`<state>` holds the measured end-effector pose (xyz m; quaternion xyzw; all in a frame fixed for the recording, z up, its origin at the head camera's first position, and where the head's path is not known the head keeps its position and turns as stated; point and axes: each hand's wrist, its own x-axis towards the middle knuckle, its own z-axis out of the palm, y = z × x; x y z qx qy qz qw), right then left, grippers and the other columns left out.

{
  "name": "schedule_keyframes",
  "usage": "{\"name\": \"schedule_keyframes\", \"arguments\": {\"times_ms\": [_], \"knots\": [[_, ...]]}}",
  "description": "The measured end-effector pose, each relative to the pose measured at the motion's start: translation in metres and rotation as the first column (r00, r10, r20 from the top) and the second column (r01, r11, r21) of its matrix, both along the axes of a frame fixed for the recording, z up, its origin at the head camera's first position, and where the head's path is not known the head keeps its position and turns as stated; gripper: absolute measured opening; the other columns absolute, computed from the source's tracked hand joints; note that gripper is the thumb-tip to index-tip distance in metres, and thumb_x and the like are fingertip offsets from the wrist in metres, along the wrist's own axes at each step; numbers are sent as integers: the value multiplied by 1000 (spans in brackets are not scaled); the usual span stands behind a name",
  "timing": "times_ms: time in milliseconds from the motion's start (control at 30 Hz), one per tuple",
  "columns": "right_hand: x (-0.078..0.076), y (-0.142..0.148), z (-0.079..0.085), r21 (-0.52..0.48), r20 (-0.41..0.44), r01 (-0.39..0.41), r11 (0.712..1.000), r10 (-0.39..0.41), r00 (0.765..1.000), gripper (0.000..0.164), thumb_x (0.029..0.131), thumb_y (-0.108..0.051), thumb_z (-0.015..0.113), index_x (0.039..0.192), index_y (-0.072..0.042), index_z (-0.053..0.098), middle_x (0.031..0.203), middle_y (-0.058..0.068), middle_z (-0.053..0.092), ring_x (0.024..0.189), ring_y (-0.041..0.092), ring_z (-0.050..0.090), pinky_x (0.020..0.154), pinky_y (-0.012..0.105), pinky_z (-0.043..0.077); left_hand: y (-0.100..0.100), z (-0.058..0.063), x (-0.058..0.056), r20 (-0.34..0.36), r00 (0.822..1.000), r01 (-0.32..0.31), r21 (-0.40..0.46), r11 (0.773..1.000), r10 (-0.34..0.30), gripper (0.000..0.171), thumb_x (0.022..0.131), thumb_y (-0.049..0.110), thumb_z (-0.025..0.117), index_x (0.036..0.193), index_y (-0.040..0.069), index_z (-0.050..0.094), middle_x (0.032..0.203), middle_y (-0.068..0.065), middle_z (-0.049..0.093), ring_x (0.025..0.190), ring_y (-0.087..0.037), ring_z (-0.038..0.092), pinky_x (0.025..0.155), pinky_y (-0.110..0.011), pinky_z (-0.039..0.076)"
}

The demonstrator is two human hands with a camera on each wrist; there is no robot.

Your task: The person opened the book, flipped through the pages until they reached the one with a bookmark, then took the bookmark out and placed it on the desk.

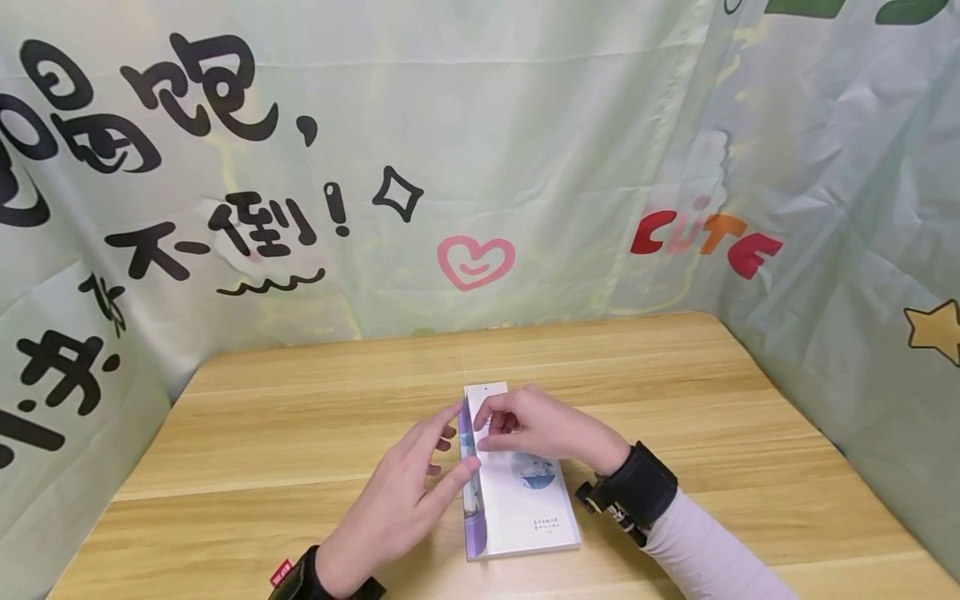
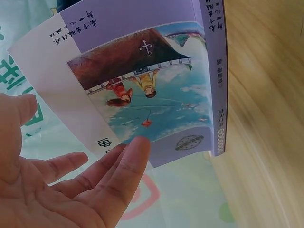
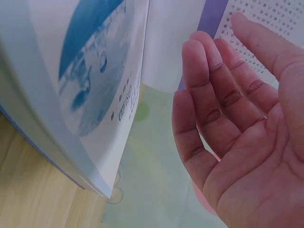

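Note:
A book (image 1: 525,508) lies on the table, its purple illustrated front cover (image 1: 474,525) raised along the left side. The white title page with a blue round picture (image 3: 95,71) faces up. My left hand (image 1: 408,483) is at the raised cover, thumb near its edge and fingers extended. In the left wrist view, the cover's outside (image 2: 142,90) shows a painted scene, with my fingertips close to it. My right hand (image 1: 543,425) is above the page, fingers loosely bent near the cover's inner side. Nothing shows between its fingers in the right wrist view. Contact with the cover is unclear.
The wooden table (image 1: 337,400) extends around the book. A pale printed cloth (image 1: 540,150) hangs behind and along both sides of the table. Both wrists carry black straps (image 1: 641,487) with cameras.

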<state>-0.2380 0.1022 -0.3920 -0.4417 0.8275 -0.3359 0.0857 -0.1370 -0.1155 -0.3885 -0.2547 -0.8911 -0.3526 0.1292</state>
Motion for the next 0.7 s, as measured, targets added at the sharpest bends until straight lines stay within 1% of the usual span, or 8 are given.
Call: {"name": "schedule_keyframes", "arguments": {"times_ms": [67, 167, 333, 500, 600, 700], "knots": [[1, -1, 0, 2, 2, 1, 1000, -1, 1000, 19, 89, -27, 69, 101, -13, 67, 75, -11, 62, 66, 6, 58, 59, 20, 49, -1, 1, 0, -12, 1000, -13, -4, 1000, 13, 60, 98, 45, 51, 149, 19, 36, 125, 9, 52, 105, -5, 51, 73, -23, 53], [2, -3, -1, 10, -4, -2, 1000, 2, 1000, 20, 90, -28, 69, 102, -13, 67, 76, -11, 63, 68, 5, 58, 60, 20, 50, -1, 2, 0, -15, 999, -28, -2, 1000, 28, 58, 97, 45, 52, 148, 22, 37, 125, 11, 52, 104, -6, 52, 73, -24, 53], [3, -5, -1, 14, -8, -13, 1000, 13, 1000, 23, 89, -28, 69, 104, -11, 67, 75, -11, 63, 68, 4, 58, 60, 20, 50, -4, 4, -2, -7, 999, -32, -3, 999, 32, 54, 98, 44, 51, 145, 20, 42, 124, 6, 55, 104, -11, 54, 71, -25, 53], [3, -7, -4, 13, 13, -21, 1000, 21, 1000, 23, 89, -26, 70, 105, -10, 66, 75, -10, 62, 67, 5, 58, 59, 20, 50, -10, 6, -3, -12, 999, -33, 26, 999, 34, 48, 95, 28, 57, 142, 18, 47, 121, 0, 57, 100, -11, 56, 70, -24, 54], [4, -8, -6, 16, 32, -20, 1000, 20, 999, 22, 89, -25, 70, 106, -11, 66, 75, -10, 62, 67, 5, 58, 59, 19, 49, -14, 8, -5, -12, 999, -37, 31, 999, 38, 51, 92, 19, 59, 141, 15, 48, 123, -1, 56, 99, -10, 57, 69, -23, 54], [6, -10, -8, 31, 31, -27, 999, 26, 999, 23, 90, -27, 69, 108, -13, 65, 76, -11, 62, 68, 4, 58, 60, 19, 49, -18, 9, -6, -27, 999, -46, 32, 998, 46, 53, 88, 13, 61, 140, 12, 49, 125, -1, 54, 100, -10, 56, 69, -24, 54]]}}
